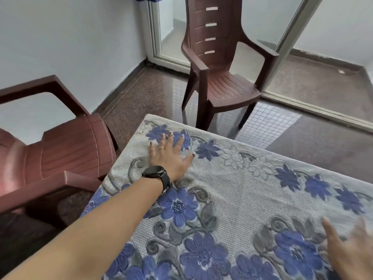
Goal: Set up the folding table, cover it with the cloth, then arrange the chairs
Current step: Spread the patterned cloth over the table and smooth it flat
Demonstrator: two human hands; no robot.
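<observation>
Cloth (232, 199), floral, blue and grey, spread over the folding table. Left hand (168, 153): fingers wide, flat near the far corner. Right hand (349, 249): blurred, fingers seemingly straight. Two brown chairs, near chair (66, 150) just beside, far chair (220, 63) apart. Advice: smooth outward toward the edges, palms flat.

Bare forearms, black round-faced wristwatch (155, 173) on left wrist, thin ring (161, 148), dark-painted nails

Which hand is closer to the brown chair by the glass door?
Left. The left hand lies flat on the cloth near the far corner, just short of the chair. The right hand is nearer the person, farther away.
</observation>
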